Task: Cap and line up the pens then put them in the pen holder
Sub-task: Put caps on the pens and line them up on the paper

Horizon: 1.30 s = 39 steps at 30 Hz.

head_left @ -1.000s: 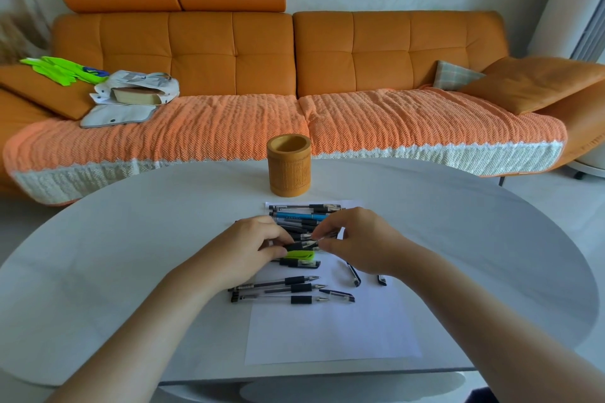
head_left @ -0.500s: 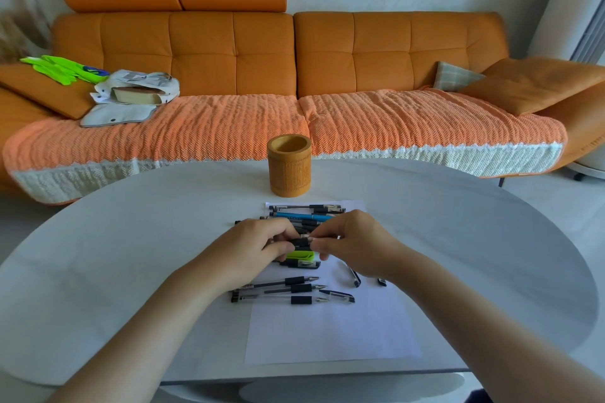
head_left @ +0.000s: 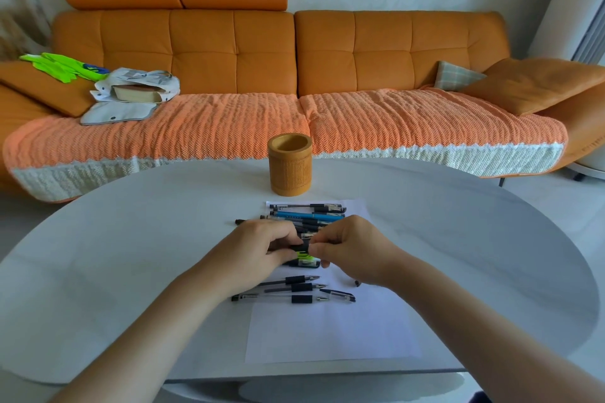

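Your left hand (head_left: pixel 262 247) and right hand (head_left: pixel 348 247) have drawn together, fingers of both pinching one black pen (head_left: pixel 305 244) just above the counter (head_left: pixel 131 271). It looks capped now; uncapped pens (head_left: pixel 299 280) lie nearer you.

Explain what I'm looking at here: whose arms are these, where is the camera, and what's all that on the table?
There is no machine: these are a person's two bare arms, filmed by one wide-angle camera worn on their head, looking forward and down. That lens is why the room bends at the edges.

The left hand and right hand meet above a white sheet of paper on a pale table. Between their fingertips they pinch a dark pen, probably pressing its cap on, though the hands hide most of it.

Beyond the hands lies a row of capped pens. Nearer the camera lie three uncapped pens and a loose cap. The wooden pen holder stands at the far side, with no pens showing in it.
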### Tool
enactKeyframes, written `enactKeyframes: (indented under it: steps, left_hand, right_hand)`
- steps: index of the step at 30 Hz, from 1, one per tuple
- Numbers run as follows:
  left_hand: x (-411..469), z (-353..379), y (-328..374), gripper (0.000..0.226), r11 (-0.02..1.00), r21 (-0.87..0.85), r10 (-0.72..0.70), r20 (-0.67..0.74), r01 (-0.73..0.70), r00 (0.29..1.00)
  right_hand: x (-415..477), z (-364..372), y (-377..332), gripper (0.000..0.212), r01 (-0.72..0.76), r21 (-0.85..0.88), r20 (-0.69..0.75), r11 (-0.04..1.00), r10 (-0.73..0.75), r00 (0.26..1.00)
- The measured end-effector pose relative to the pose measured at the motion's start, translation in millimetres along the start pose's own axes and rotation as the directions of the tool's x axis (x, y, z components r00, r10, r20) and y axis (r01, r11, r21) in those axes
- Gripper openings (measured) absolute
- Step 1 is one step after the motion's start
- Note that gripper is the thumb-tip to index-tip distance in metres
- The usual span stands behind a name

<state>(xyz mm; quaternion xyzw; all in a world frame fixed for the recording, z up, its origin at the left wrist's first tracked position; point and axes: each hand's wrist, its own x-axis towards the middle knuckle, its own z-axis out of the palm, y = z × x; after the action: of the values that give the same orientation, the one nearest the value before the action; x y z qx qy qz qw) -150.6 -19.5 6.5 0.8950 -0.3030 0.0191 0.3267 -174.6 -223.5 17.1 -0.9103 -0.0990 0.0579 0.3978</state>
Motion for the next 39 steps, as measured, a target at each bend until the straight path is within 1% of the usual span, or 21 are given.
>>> enactKeyframes:
  steps: [2,5,9,13,17,20,23,26,29,32,34,36,39]
  left_hand:
    - [2.4,2.8,0.7,0.013,0.998,0.058,0.003,0.030,-0.005,1.000]
    - [5.3,4.6,0.1,0.012,0.991,0.129,-0.044,0.086,0.033,0.995]
    - [6.4,2.4,-7.2,0.011,0.975,0.213,-0.091,0.150,0.058,0.985]
    - [5.1,2.5,-11.2,0.013,0.962,0.261,-0.129,0.185,0.078,0.974]
    - [3.7,2.1,-13.8,0.016,0.950,0.297,-0.152,0.184,0.093,0.971]
    - [3.2,1.0,-13.5,0.018,0.947,0.307,-0.158,0.186,0.095,0.970]
    - [3.6,0.0,-9.7,0.017,0.945,0.315,-0.144,0.170,0.085,0.975]
    - [2.9,-2.4,-4.9,0.011,0.941,0.330,-0.141,0.168,0.079,0.976]
    - [2.5,-4.0,-0.6,0.014,0.922,0.375,-0.192,0.224,0.098,0.956]
    - [2.7,-4.2,3.0,0.020,0.891,0.442,-0.234,0.254,0.103,0.939]
    - [1.9,-4.0,5.3,0.023,0.880,0.467,-0.236,0.263,0.091,0.935]
    - [0.9,-3.6,7.6,0.025,0.879,0.470,-0.238,0.275,0.086,0.931]
    - [0.2,-3.4,10.8,0.029,0.883,0.461,-0.242,0.291,0.085,0.926]
  right_hand:
    - [2.1,0.0,0.7,0.010,-0.030,-0.057,-0.009,0.998,0.030,1.000]
    - [3.4,2.4,2.7,0.006,-0.032,-0.152,0.003,0.988,0.033,0.999]
    - [3.3,4.2,3.9,0.019,-0.019,-0.252,0.043,0.968,0.031,0.999]
    - [3.9,-4.1,8.8,0.017,0.012,-0.282,0.060,0.959,0.005,0.998]
    - [3.9,-18.4,13.1,0.014,-0.008,-0.314,-0.011,0.950,0.004,1.000]
    - [2.7,-28.6,17.6,0.013,-0.055,-0.375,-0.043,0.925,0.042,0.998]
    - [-1.0,-36.2,21.1,0.010,-0.107,-0.462,-0.052,0.880,0.093,0.994]
    - [-4.2,-36.7,20.1,0.022,-0.153,-0.543,-0.047,0.825,0.152,0.987]
    - [-6.9,-32.3,16.6,0.032,-0.177,-0.606,-0.008,0.775,0.216,0.976]
    - [-9.4,-28.4,11.5,0.035,-0.174,-0.622,0.043,0.763,0.256,0.966]
    - [-10.2,-26.8,8.6,0.029,-0.170,-0.611,0.067,0.773,0.265,0.962]
    - [-10.3,-25.8,7.5,0.024,-0.157,-0.613,0.073,0.774,0.254,0.964]
    - [-9.2,-25.1,8.6,0.027,-0.133,-0.626,0.075,0.768,0.230,0.970]
